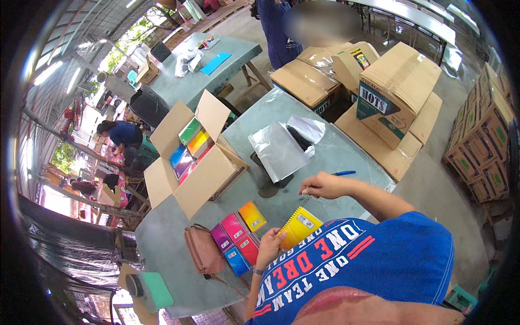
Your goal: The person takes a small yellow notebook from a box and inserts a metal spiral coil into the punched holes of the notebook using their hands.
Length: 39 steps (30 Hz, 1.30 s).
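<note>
My left hand (269,246) grips a yellow spiral notebook (299,227) by its lower left side, close to my blue shirt. Above the notebook, my right hand (325,186) is closed with thumb and fingertips together; whatever is in them is too small to make out. A dark wire coil (305,200) shows just below those fingertips, between hand and notebook. To the left, several notebooks lie side by side on the table: an orange one (252,216), pink ones (234,227), a purple one (221,238) and a blue one (236,261).
An open carton (216,189) of colourful notebooks stands at the table's left. Clear plastic bags (279,149) and a blue pen (344,173) lie beyond my hands. A pink bag (203,249) sits near the left edge. Large cartons (398,86) are stacked at far right; a person (273,32) stands behind.
</note>
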Motion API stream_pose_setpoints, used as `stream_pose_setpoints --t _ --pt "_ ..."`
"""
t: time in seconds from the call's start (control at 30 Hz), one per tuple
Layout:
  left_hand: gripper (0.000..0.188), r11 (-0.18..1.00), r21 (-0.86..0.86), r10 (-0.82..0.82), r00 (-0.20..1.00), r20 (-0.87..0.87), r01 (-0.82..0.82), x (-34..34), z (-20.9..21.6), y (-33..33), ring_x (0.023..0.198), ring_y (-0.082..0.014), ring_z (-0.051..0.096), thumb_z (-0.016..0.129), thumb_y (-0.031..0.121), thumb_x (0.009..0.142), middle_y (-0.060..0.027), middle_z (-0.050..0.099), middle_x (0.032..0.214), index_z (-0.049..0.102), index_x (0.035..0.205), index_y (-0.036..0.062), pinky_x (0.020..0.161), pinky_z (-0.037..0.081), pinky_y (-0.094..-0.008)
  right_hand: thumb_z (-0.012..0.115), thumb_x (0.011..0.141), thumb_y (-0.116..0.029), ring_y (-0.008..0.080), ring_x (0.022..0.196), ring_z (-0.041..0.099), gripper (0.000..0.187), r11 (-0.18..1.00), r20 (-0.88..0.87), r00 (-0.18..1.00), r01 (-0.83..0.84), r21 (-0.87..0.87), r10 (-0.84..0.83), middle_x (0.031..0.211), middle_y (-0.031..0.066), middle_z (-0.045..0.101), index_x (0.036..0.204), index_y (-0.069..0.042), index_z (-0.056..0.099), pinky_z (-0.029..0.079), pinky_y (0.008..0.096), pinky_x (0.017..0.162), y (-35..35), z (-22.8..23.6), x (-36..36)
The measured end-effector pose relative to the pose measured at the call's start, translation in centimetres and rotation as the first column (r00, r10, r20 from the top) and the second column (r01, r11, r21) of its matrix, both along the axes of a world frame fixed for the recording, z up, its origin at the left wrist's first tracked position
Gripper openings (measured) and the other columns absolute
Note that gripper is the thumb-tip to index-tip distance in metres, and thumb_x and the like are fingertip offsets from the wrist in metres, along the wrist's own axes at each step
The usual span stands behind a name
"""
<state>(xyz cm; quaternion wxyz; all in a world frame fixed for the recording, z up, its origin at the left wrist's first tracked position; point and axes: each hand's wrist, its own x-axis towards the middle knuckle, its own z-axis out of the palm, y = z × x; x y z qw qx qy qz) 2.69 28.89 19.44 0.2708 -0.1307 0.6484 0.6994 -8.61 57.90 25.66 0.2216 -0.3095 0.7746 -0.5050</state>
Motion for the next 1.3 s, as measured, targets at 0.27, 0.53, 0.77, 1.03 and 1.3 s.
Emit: stream_pose_setpoints --t 0.27,0.53,0.77,1.03,1.3 --pt "0.021 0.996 0.016 0.092 0.995 -0.026 -0.092 0.6 -2.4 -0.4 0.04 -0.0051 0.047 0.057 0.026 0.093 -0.0024 0.062 0.073 0.051 0.097 0.0055 0.037 0.036 -0.0176 0.059 0.09 -0.032 0.0243 0.079 0.062 0.028 0.974 0.224 0.95 0.197 0.116 -0.219 0.087 0.015 0.063 0.101 -0.006 0.06 0.048 0.0356 0.072 -0.8 0.0 0.4" --pt "0.023 0.992 -0.124 -0.023 1.0 -0.015 0.021 0.2 1.3 0.5 0.045 -0.0057 0.05 0.053 0.028 0.095 -0.0011 0.06 0.072 0.055 0.096 0.0047 0.041 0.039 -0.0193 0.064 0.086 -0.016 0.0178 0.07 0.06 0.018 0.983 -0.043 0.994 0.097 -0.154 -0.105 0.079 0.0082 0.062 0.1 -0.006 0.061 0.048 0.0283 0.066 -0.1 -2.0 -0.4" --pt "0.024 0.991 -0.122 0.036 0.987 -0.157 -0.056 0.4 -0.6 0.5 0.048 -0.006 0.051 0.053 0.027 0.096 -0.0013 0.06 0.072 0.056 0.096 0.0032 0.043 0.04 -0.0198 0.054 0.092 -0.034 0.0217 0.071 0.062 0.031 0.961 -0.119 0.958 0.269 0.06 -0.261 0.072 0.0129 0.062 0.107 -0.007 0.059 0.048 0.0334 0.064 -0.3 -1.7 0.1" --pt "0.026 0.988 -0.144 0.045 0.996 -0.082 -0.057 0.8 -1.1 0.1 0.047 -0.0077 0.052 0.054 0.03 0.095 -0.0027 0.061 0.072 0.055 0.094 0.0039 0.042 0.04 -0.0201 0.059 0.091 -0.028 0.0174 0.065 0.061 0.026 0.992 0.143 0.986 0.099 -0.078 -0.087 0.071 0.0097 0.062 0.103 -0.005 0.059 0.048 0.0329 0.06 -0.2 -0.8 -0.2" --pt "0.022 0.985 -0.113 0.117 0.989 -0.095 -0.127 1.1 0.5 1.2 0.046 -0.0084 0.052 0.052 0.027 0.096 -0.0024 0.06 0.071 0.053 0.093 0.0051 0.041 0.04 -0.0198 0.062 0.089 -0.027 0.0138 0.068 0.059 0.026 0.986 0.143 0.976 0.165 0.0 -0.163 0.074 0.0081 0.061 0.099 -0.004 0.06 0.048 0.0287 0.059 -0.3 -0.1 0.6"
